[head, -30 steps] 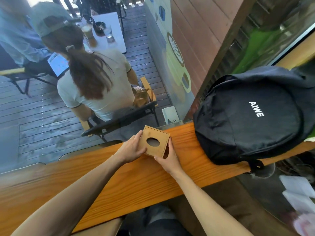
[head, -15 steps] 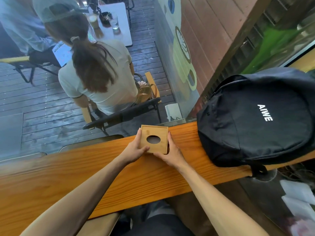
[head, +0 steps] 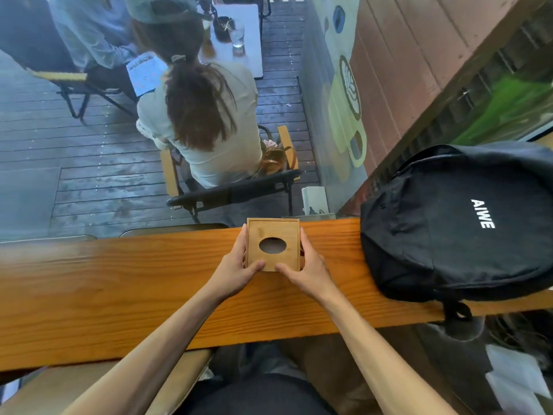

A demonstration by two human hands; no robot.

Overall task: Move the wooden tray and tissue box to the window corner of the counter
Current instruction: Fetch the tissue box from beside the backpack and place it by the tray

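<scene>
between the two hands sits the square wooden tissue box with an oval opening in its lid [head: 273, 244], resting at the far edge of the long orange-brown wooden counter [head: 119, 283], against the window glass. the left hand [head: 236, 269] grasps the box's left side, thumb on the near top edge; the right hand [head: 308, 269] grasps its right side the same way. to the right of the right hand, well apart, a black fabric backpack with white lettering [head: 460, 223] lies on the counter.
</scene>
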